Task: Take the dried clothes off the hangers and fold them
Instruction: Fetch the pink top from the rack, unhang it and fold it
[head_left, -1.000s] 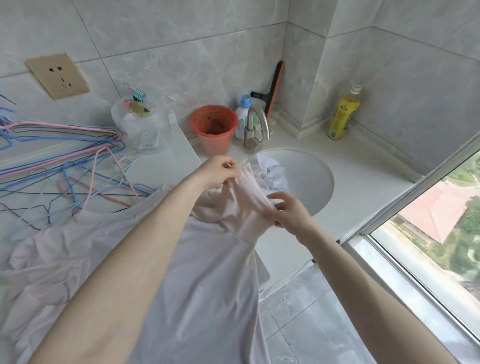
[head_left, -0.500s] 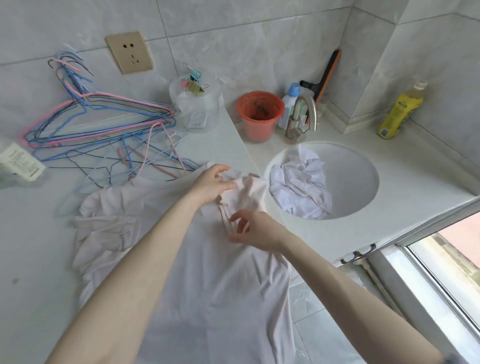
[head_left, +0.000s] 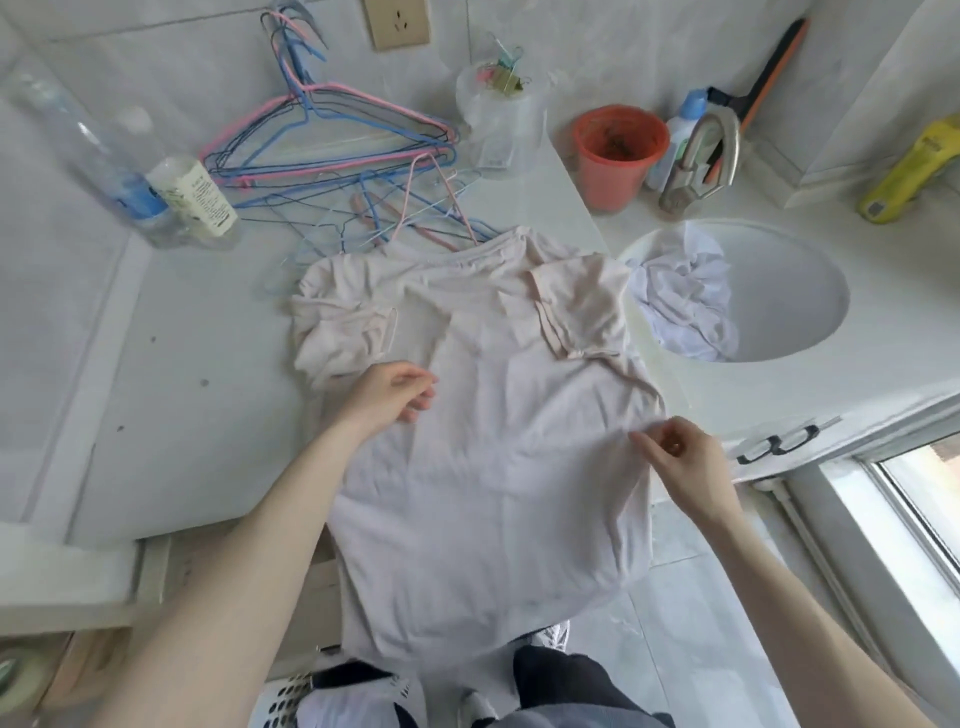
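a pale pink t-shirt (head_left: 493, 415) lies spread on the white counter (head_left: 197, 415), collar toward the wall. both short sleeves are rumpled and folded in on the body, and the hem hangs over the front edge. the person's left hand (head_left: 392, 395) is on the shirt just below the sleeve on that side, fingers loosely curled and holding nothing that i can make out. the right hand (head_left: 680, 460) is at the shirt's right side edge, thumb and fingertips pinching the fabric there, with creases running toward the pinch. a tangle of pink, blue and black wire hangers (head_left: 332, 140) rests behind the collar, one pink hanger reaching it. to the right, a crumpled white cloth (head_left: 685, 306) sits in the round sink (head_left: 795, 291). an orange bucket (head_left: 618, 153) stands beside the tap (head_left: 704, 161).
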